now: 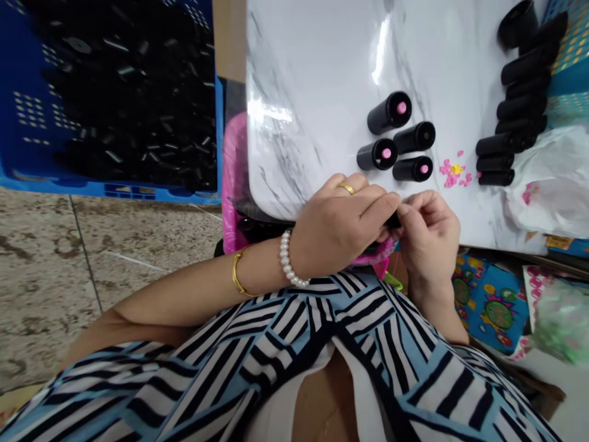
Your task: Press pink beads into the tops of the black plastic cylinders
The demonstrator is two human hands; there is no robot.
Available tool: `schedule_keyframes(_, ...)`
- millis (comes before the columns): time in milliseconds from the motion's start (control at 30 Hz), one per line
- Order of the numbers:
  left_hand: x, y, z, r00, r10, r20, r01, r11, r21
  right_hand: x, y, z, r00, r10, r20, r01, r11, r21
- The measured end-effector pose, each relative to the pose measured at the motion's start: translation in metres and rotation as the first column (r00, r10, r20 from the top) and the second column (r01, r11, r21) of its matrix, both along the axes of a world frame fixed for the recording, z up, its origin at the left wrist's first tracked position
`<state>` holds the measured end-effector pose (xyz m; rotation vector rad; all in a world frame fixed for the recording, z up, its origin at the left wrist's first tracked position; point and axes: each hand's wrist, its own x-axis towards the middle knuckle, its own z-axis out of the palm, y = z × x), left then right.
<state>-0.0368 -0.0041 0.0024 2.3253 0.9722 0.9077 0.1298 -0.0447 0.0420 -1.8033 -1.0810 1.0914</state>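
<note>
My left hand (340,218), wearing a ring and a pearl bracelet, is closed around a black plastic part (393,220) at the table's near edge. Most of that part is hidden by the fingers. My right hand (430,230) pinches at its right end; whatever lies between thumb and finger is too small to make out. Just beyond the hands stand several black plastic cylinders (378,155) with open tops. Pink plugs (402,108) show inside some of them. Right of these, small pink pieces (451,179) and yellow pieces (456,169) lie scattered on the table.
A blue crate (138,191) full of black parts stands left. Under the edge of the white marbled table (313,73) sits a pink-lined container (234,178). More black cylinders (519,109) line the right side, beside a white plastic bag (556,184) and a teal basket (573,73).
</note>
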Motion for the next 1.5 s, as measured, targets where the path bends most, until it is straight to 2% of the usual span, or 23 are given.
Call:
schedule_keyframes(133,0.001,0.001,0.001,1.000,-0.018,-0.017,0.017,0.998,-0.062,0.008,0.003,-0.004,0.994,-0.001,-0.106,-0.001,1.000,-0.015)
schedule_keyframes(333,0.001,0.002,-0.003,0.999,-0.028,-0.042,0.030,0.999,0.034,0.029,0.011,-0.004,0.920,0.039,-0.390,-0.109,0.981,-0.159)
schedule_keyframes(467,0.000,0.003,-0.006,1.000,-0.015,-0.007,0.015,0.999,0.051,0.032,0.012,0.004,0.885,0.034,-0.465,-0.136,0.972,-0.189)
schedule_keyframes(700,0.001,0.002,-0.006,1.000,-0.006,-0.003,0.006,0.999,0.041,0.022,0.005,0.006,0.920,0.014,-0.391,-0.089,0.981,-0.172)
schedule_keyframes(867,0.000,0.002,-0.002,0.999,0.006,-0.033,-0.005,0.999,0.042,0.022,0.006,0.004,0.892,-0.056,-0.449,-0.035,0.981,-0.191)
schedule_keyframes(1000,0.000,0.002,0.000,0.999,0.003,-0.052,-0.003,1.000,0.014,0.027,0.002,0.009,0.888,-0.091,-0.450,-0.007,0.977,-0.213)
schedule_keyframes(1100,0.000,0.003,0.001,0.999,-0.005,-0.049,0.005,1.000,0.008,0.033,-0.002,0.016,0.919,-0.084,-0.386,0.004,0.979,-0.203)
schedule_keyframes(1267,0.001,0.002,-0.001,0.999,0.028,-0.028,-0.026,0.999,0.047,0.040,-0.006,0.023,0.965,-0.123,-0.230,0.107,0.991,-0.082)
schedule_keyframes(1500,0.002,0.001,-0.004,0.999,0.036,-0.021,-0.034,0.997,0.067,0.045,-0.006,0.022,0.941,-0.131,-0.311,0.083,0.983,-0.164)
